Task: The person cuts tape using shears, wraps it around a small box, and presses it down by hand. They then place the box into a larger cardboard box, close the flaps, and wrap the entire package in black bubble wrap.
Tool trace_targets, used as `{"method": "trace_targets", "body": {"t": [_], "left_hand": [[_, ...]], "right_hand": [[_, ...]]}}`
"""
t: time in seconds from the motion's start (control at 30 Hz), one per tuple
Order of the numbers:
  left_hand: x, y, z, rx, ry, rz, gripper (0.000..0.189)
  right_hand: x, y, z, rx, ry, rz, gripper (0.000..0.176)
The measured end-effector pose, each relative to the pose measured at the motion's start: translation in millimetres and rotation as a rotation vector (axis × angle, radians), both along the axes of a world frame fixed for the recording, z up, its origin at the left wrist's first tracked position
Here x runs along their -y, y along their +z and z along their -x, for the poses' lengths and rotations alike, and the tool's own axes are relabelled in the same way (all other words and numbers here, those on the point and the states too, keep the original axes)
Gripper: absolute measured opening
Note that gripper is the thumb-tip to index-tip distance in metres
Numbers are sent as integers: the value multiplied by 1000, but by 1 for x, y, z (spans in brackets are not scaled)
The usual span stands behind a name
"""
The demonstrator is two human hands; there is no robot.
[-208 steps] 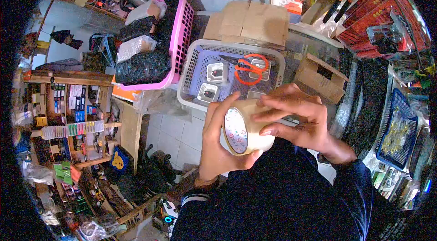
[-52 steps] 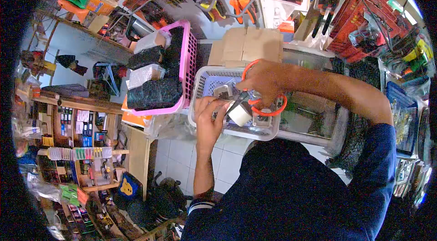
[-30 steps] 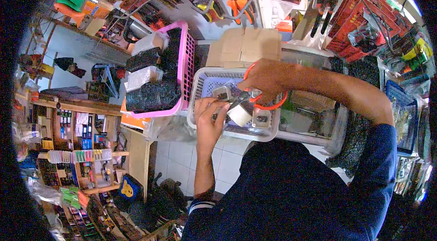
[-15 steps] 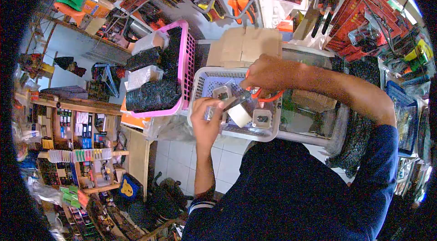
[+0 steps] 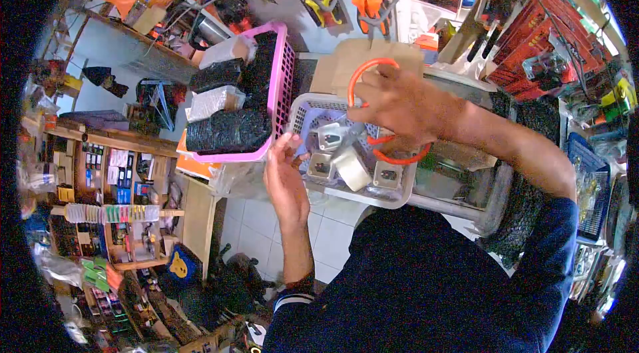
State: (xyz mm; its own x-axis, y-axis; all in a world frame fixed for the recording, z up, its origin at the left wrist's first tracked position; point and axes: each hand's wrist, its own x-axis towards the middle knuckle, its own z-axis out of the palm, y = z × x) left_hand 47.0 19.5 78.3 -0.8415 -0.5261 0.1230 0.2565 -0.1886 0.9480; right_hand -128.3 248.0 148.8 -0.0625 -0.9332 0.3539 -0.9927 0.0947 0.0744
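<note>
Head view, looking down at a cluttered shop counter. My right hand (image 5: 398, 105) sits at centre frame, just above the middle. Its fingers are closed through and around the orange-handled scissors (image 5: 400, 155); one loop rises above my knuckles and the other hangs below my palm. The blades point down and left into the white perforated basket (image 5: 369, 195), their tips hard to make out.

My left hand (image 5: 283, 178) is left of centre, at the basket's left rim. Its fingers are drawn together and point up toward the rim; I cannot tell whether they pinch anything.

The roll of tape (image 5: 351, 170) lies tilted inside the basket near its front wall, between my two hands and just below the scissors. Small white boxes (image 5: 330, 134) sit around it in the same basket.

A pink basket (image 5: 277, 66) holding black wrapped bundles (image 5: 227, 134) stands just beside the white one, to its upper left. A cardboard box (image 5: 339, 63) lies behind, partly hidden by my right hand.
</note>
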Motion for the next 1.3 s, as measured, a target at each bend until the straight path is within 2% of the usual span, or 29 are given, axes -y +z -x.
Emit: {"method": "trace_targets", "body": {"t": [0.03,0.13,0.23,0.33,0.4,0.47,0.57,0.63,0.73,0.83,0.9,1.0,1.1,1.3], "left_hand": [[-1,-1,0,-12,25,-12,47],[-1,1,-3,-44,101,-4,45],[-4,6,-6,-70,108,15,43],[-6,6,-8,-58,84,32,44],[-9,7,-8,-55,73,28,43],[-16,10,-8,-67,68,10,41],[-21,5,-13,-51,32,-7,40],[-26,7,-18,-35,-21,-31,41],[-40,12,-30,56,-148,-48,43],[-67,9,-49,129,-370,-92,49],[-86,-8,-62,185,-519,-170,51],[-113,-13,-66,178,-648,-252,53],[-140,-15,-67,244,-676,-252,54],[-187,-20,-70,353,-792,-191,53]], "right_hand": [[1,2,2,3,-14,9,51],[8,-34,35,296,-117,-197,48],[16,-69,49,333,-194,-207,41],[34,-110,51,385,-157,-310,34],[45,-159,55,299,-83,-190,25],[49,-176,54,261,-34,-118,20],[51,-179,48,280,-36,-114,16],[47,-162,43,292,-78,-153,16],[26,-110,26,378,-198,-220,34],[-14,-72,0,610,-33,84,37],[-48,-20,-44,1131,-159,159,41],[-94,-29,-96,1505,-270,221,48],[-126,-55,-135,1751,-340,424,58],[-174,-79,-182,1803,-471,754,55]]}}
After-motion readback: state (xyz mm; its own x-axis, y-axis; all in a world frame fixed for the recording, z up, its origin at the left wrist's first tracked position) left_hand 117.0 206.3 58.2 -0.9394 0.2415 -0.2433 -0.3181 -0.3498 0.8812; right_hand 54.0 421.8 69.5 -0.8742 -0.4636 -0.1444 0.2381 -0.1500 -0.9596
